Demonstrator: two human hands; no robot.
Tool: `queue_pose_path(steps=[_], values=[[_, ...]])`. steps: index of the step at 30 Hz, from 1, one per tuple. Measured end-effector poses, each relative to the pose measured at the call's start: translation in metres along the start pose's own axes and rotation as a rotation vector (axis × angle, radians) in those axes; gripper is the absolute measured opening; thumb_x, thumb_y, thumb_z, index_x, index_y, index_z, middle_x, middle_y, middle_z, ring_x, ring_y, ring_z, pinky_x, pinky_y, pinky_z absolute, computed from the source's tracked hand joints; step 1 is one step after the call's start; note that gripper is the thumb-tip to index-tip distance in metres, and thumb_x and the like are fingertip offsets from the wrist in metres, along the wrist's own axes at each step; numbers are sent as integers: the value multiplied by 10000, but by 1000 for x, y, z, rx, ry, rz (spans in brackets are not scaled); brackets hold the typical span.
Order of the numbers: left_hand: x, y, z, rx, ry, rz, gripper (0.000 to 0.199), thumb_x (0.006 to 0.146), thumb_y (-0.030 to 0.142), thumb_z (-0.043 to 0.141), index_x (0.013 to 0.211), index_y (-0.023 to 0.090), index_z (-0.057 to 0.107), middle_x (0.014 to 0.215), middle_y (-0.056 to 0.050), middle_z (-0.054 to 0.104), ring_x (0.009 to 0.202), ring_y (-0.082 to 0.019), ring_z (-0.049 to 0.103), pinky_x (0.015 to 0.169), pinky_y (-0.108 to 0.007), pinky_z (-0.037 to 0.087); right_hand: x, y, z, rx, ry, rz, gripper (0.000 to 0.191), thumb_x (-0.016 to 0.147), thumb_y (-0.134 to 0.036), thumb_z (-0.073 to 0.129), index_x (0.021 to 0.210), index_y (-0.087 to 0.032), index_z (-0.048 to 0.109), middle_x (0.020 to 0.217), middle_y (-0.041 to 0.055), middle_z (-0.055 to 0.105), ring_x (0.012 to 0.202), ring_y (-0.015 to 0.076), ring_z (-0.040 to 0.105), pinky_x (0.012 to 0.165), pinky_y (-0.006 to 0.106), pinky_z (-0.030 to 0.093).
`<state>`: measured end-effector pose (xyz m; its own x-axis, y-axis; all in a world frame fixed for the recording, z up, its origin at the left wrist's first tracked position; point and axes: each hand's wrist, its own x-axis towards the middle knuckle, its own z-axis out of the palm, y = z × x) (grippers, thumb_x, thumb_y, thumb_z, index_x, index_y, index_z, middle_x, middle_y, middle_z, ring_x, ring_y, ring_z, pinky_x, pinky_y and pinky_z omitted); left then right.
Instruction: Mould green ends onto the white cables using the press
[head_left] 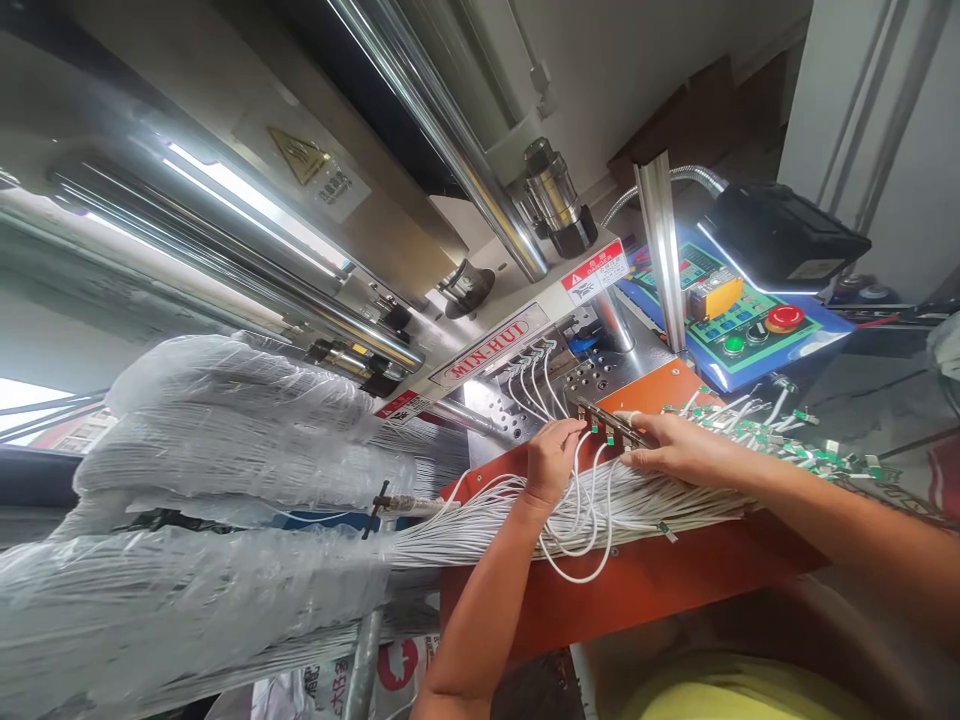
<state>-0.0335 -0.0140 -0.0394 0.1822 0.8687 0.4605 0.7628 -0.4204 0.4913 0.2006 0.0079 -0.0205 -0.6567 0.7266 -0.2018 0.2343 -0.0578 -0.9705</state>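
Observation:
My right hand (667, 446) grips the right end of a narrow metal mould bar (616, 420), thumb below and fingers above. Along the bar sit several small cable connectors (610, 438) with green circuit boards, their white cables (592, 575) looping down in front. At the bar's left end, my left hand (555, 455) is closed in a pinch on a cable connector; the fingertips partly hide it. Under both hands a thick bundle of white cables (480, 530) lies across the orange work surface (540, 610).
Just beyond stands a moulding press (491, 345), with several cabled connectors (534, 355) under its plate. A control panel (750, 330) with a red stop button (785, 318) is at the right. Plastic-wrapped cable bundles (225, 440) fill the left. Loose connector ends (795, 440) lie by my right forearm.

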Motion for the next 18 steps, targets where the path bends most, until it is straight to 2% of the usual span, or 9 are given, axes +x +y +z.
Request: queue_pose_path(steps=[11, 18], values=[[0, 0, 0, 19, -4, 21, 251, 834, 26, 564, 937, 199, 715, 904, -35, 735, 841, -157, 672, 789, -297, 545, -2, -3, 0, -28, 26, -27, 480, 743, -429, 627, 1166, -203, 622, 777, 8, 670, 680, 195, 577, 649, 298, 449], [1, -4, 2, -2, 0, -16, 286, 814, -1, 556, 930, 201, 722, 907, -33, 739, 841, -158, 677, 794, -304, 548, -3, -4, -2, -147, 31, -55, 437, 758, -428, 609, 1134, -206, 612, 809, 11, 671, 715, 196, 586, 650, 283, 436]])
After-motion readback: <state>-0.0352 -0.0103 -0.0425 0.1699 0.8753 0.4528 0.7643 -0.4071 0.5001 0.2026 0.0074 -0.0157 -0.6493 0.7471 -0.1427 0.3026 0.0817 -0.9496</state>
